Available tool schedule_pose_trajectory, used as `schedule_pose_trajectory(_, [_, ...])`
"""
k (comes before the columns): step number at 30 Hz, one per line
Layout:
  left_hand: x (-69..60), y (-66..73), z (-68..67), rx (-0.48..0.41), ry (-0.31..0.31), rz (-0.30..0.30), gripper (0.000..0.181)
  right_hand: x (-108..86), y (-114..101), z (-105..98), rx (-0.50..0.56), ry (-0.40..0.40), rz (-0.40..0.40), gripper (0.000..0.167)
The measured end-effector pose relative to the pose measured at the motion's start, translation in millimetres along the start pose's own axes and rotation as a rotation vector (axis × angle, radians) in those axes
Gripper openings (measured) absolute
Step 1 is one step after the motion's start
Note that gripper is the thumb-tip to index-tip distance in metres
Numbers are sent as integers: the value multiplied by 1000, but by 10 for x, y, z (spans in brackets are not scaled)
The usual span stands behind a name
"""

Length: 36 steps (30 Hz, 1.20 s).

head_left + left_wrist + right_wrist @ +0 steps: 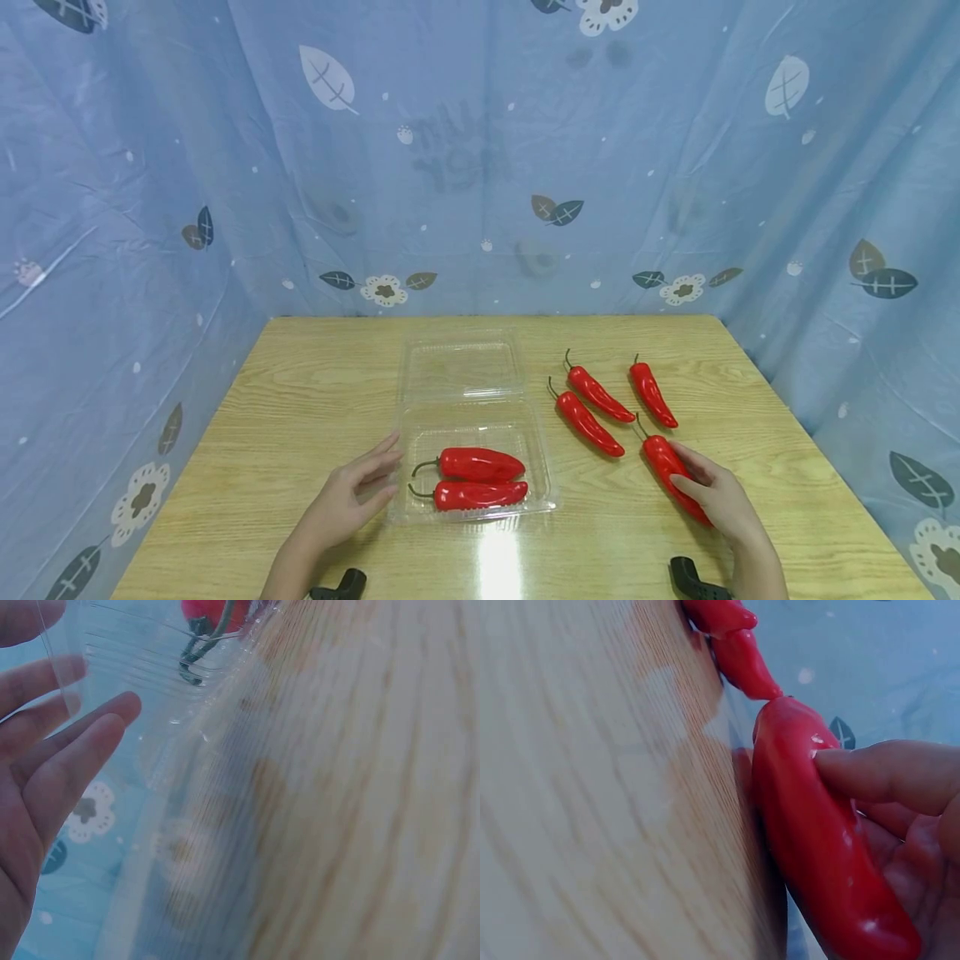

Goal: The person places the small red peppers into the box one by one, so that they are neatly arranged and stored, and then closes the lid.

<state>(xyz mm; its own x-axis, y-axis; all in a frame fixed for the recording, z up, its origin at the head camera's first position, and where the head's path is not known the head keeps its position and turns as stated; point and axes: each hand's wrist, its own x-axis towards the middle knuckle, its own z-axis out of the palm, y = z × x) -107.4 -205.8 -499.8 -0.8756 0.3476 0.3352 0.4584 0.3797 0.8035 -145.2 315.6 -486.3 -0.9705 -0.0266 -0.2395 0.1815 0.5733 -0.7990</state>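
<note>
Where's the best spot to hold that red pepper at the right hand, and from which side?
Probably across the middle of the red pepper's body, thumb opposite fingers, coming from its right, where the right hand is. The body is long and rounded, slim enough to pinch; the thin, curved stem points away and looks flimsier.

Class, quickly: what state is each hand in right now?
Left hand: open, at the edge of the clear container.
Right hand: closed, holding a red pepper.
</note>
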Motion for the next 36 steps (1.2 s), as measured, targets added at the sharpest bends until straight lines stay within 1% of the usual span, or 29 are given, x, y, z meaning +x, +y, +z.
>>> schedule_pose_trajectory(3, [-2,-1,3,10,2,3,41,-5,-3,2,11,21,8,68])
schedule_pose_trajectory(9, [-4,8,0,10,1,0,41,-14,4,-19,50,68,-13,70])
schedule_pose_trajectory(16, [-1,13,-2,7,1,1,42,-24,-2,-26,103,92,-7,70])
schedule_pose_trajectory(24, [-6,17,1,-1,0,-3,41,-47,-47,-26,159,111,-91,66])
schedule_pose_trajectory(29, [-7,19,1,-5,-6,-12,41,-70,-123,-20,196,117,-141,64])
schedule_pose_trajectory(36, [-8,11,0,-21,-9,-31,42,-63,-251,24,205,112,-198,60])
